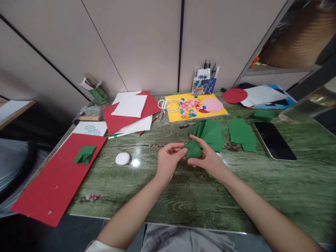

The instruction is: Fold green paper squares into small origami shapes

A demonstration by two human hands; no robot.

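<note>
A piece of green paper [193, 149], bent into a curved shape, is held up between my two hands over the middle of the table. My left hand [170, 157] pinches its left edge with thumb and fingers. Around its right side curl the thumb and fingers of my right hand [207, 157]. Just behind lie green paper sheets [213, 134], some of them folded, and farther right a stack of green paper pieces [242, 134]. A folded green paper piece [85, 155] rests on the long red sheet [56, 178] at the left.
A white oval object [122, 158] sits left of my hands. Scissors [163, 108] lie near a yellow sheet [172, 115] bearing pink, blue and yellow balls [190, 106]. A pen box [204, 82] stands behind. At right are a phone [275, 140] and a clear container [307, 103].
</note>
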